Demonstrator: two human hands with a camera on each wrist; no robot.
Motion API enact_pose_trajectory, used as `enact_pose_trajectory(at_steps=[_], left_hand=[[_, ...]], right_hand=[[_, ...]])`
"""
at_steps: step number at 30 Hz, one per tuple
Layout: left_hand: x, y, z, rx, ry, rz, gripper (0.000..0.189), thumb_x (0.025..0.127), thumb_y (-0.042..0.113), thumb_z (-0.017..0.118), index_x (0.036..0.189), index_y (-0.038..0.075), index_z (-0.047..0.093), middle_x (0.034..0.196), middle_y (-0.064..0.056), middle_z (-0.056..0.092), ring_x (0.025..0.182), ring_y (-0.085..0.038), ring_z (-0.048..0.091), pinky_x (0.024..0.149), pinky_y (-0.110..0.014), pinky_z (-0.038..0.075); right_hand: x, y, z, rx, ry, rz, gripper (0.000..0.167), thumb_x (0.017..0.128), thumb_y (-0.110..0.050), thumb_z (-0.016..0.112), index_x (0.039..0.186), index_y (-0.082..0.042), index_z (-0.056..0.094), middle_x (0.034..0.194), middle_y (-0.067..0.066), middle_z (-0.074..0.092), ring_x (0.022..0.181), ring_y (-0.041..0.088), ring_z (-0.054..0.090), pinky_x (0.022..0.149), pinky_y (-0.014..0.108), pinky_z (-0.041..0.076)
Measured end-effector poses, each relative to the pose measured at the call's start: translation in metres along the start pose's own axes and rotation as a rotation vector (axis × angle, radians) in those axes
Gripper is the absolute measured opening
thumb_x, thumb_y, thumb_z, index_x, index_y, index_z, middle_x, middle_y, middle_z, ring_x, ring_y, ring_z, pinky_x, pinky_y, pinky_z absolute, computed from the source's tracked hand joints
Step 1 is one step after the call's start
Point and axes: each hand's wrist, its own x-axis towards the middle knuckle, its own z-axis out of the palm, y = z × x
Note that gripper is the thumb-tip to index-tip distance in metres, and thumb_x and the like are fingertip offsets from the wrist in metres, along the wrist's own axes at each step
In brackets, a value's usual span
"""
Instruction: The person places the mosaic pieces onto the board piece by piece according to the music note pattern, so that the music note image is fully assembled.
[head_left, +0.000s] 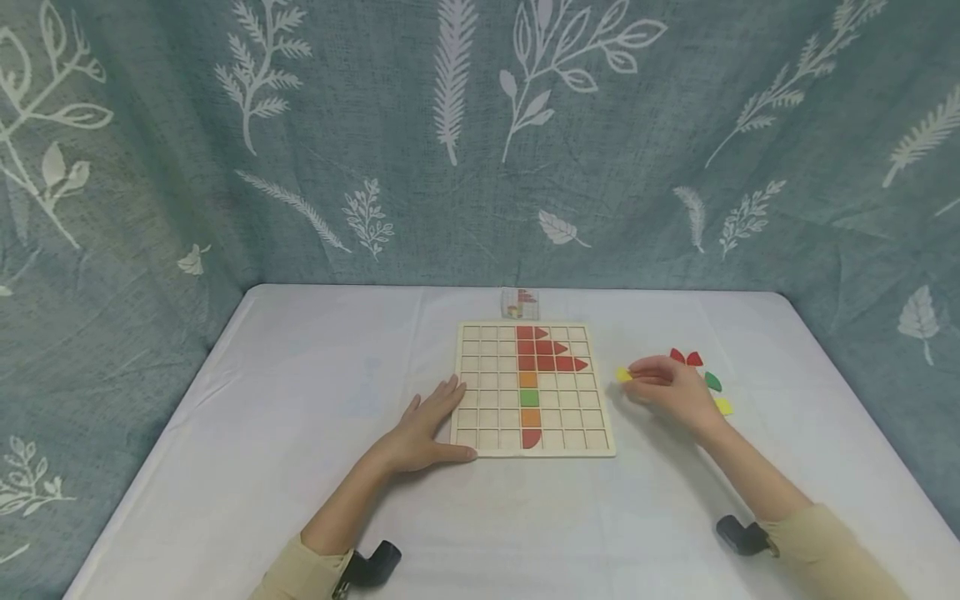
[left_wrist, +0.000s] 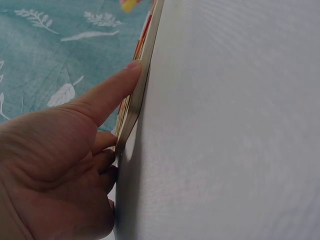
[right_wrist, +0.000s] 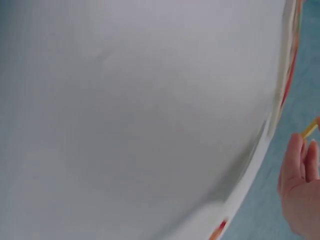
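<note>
A wooden grid board (head_left: 480,417) lies on the table with red, orange and green pieces set in its middle and right columns. Along the board's left edge and lower corner rests my left hand (head_left: 422,435), fingers spread; in the left wrist view its thumb (left_wrist: 117,90) touches the board's edge. My right hand (head_left: 675,393) is raised just right of the board, pinching a yellow piece (head_left: 623,375) between thumb and fingertips. The same yellow piece (right_wrist: 310,129) shows at the fingertips in the right wrist view. The piece's full outline is partly hidden by the fingers.
Beside and behind the right hand lie loose pieces: two red ones (head_left: 694,359), a green one (head_left: 713,382) and a yellow one (head_left: 723,406). A small pattern card (head_left: 521,304) sits beyond the board's far edge. A patterned blue-green curtain (head_left: 390,125) hangs around the white table (head_left: 315,367).
</note>
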Motion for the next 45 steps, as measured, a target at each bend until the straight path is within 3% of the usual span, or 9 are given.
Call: enact_pose_trajectory(at_steps=[7, 10, 16, 24, 27, 31, 36, 40, 45], left_hand=[[-0.001, 0.001, 0.001, -0.005, 0.005, -0.003, 0.098, 0.080, 0.039, 0.079, 0.153, 0.002, 0.026, 0.162, -0.013, 0.014, 0.149, -0.029, 0.006, 0.118, -0.051, -0.005], [-0.001, 0.002, 0.002, -0.005, 0.009, -0.008, 0.098, 0.079, 0.039, 0.079, 0.153, 0.002, 0.026, 0.162, -0.013, 0.014, 0.149, -0.029, 0.006, 0.118, -0.051, -0.005], [0.000, 0.000, 0.003, 0.004, 0.016, -0.012, 0.099, 0.078, 0.039, 0.079, 0.153, 0.002, 0.026, 0.162, -0.012, 0.015, 0.149, -0.028, 0.006, 0.118, -0.051, -0.005], [-0.001, -0.002, 0.003, 0.014, 0.008, -0.007, 0.098, 0.079, 0.039, 0.079, 0.153, 0.003, 0.026, 0.162, -0.012, 0.014, 0.149, -0.028, 0.006, 0.118, -0.051, -0.004], [-0.002, -0.002, 0.002, 0.015, 0.004, -0.003, 0.098, 0.080, 0.040, 0.079, 0.153, 0.003, 0.026, 0.162, -0.012, 0.014, 0.149, -0.029, 0.006, 0.118, -0.051, -0.004], [-0.001, -0.002, 0.003, 0.009, 0.006, -0.005, 0.098, 0.079, 0.040, 0.079, 0.154, 0.004, 0.026, 0.162, -0.012, 0.014, 0.149, -0.028, 0.005, 0.118, -0.051, -0.005], [-0.001, -0.003, 0.005, 0.006, 0.011, -0.014, 0.099, 0.078, 0.041, 0.079, 0.154, 0.004, 0.026, 0.162, -0.011, 0.014, 0.149, -0.027, 0.005, 0.118, -0.050, -0.006], [-0.001, -0.003, 0.005, 0.004, 0.011, -0.015, 0.099, 0.079, 0.041, 0.079, 0.154, 0.004, 0.026, 0.162, -0.011, 0.013, 0.149, -0.027, 0.005, 0.118, -0.050, -0.006], [-0.001, -0.002, 0.004, 0.006, 0.015, -0.018, 0.099, 0.079, 0.040, 0.079, 0.154, 0.004, 0.026, 0.162, -0.011, 0.014, 0.149, -0.027, 0.005, 0.118, -0.050, -0.005]], right_hand=[[-0.001, -0.027, 0.040, 0.212, -0.078, 0.010, 0.046, 0.087, -0.031, 0.075, 0.122, -0.005, 0.063, 0.117, 0.009, 0.067, 0.109, 0.020, 0.063, 0.095, 0.028, 0.048], [0.000, -0.034, 0.056, 0.242, -0.120, -0.020, 0.042, 0.087, -0.028, 0.075, 0.119, -0.004, 0.064, 0.116, 0.009, 0.067, 0.110, 0.020, 0.063, 0.098, 0.034, 0.048], [0.003, -0.049, 0.084, 0.082, -0.199, -0.146, 0.028, 0.083, -0.026, 0.079, 0.104, -0.012, 0.070, 0.102, 0.000, 0.070, 0.096, 0.018, 0.065, 0.087, 0.035, 0.054], [0.005, -0.065, 0.110, -0.183, -0.301, -0.460, 0.016, 0.080, -0.017, 0.081, 0.092, -0.017, 0.072, 0.094, -0.009, 0.068, 0.092, 0.011, 0.063, 0.084, 0.031, 0.054], [0.005, -0.067, 0.114, -0.230, -0.313, -0.555, 0.012, 0.082, -0.012, 0.079, 0.091, -0.016, 0.073, 0.091, -0.010, 0.068, 0.089, 0.009, 0.061, 0.084, 0.031, 0.053], [0.004, -0.068, 0.117, -0.256, -0.321, -0.610, 0.008, 0.084, -0.009, 0.076, 0.088, -0.016, 0.075, 0.087, -0.011, 0.069, 0.085, 0.007, 0.060, 0.081, 0.029, 0.053], [0.003, -0.068, 0.114, -0.255, -0.338, -0.575, 0.008, 0.086, -0.012, 0.074, 0.091, -0.018, 0.077, 0.089, -0.013, 0.070, 0.087, 0.006, 0.061, 0.083, 0.029, 0.053], [0.001, -0.065, 0.107, -0.125, -0.334, -0.394, 0.011, 0.088, -0.019, 0.074, 0.098, -0.020, 0.077, 0.099, -0.013, 0.071, 0.099, 0.009, 0.064, 0.089, 0.032, 0.053], [-0.001, -0.056, 0.089, 0.052, -0.240, -0.186, 0.024, 0.089, -0.029, 0.073, 0.109, -0.018, 0.075, 0.111, -0.005, 0.070, 0.110, 0.017, 0.061, 0.096, 0.040, 0.049]])
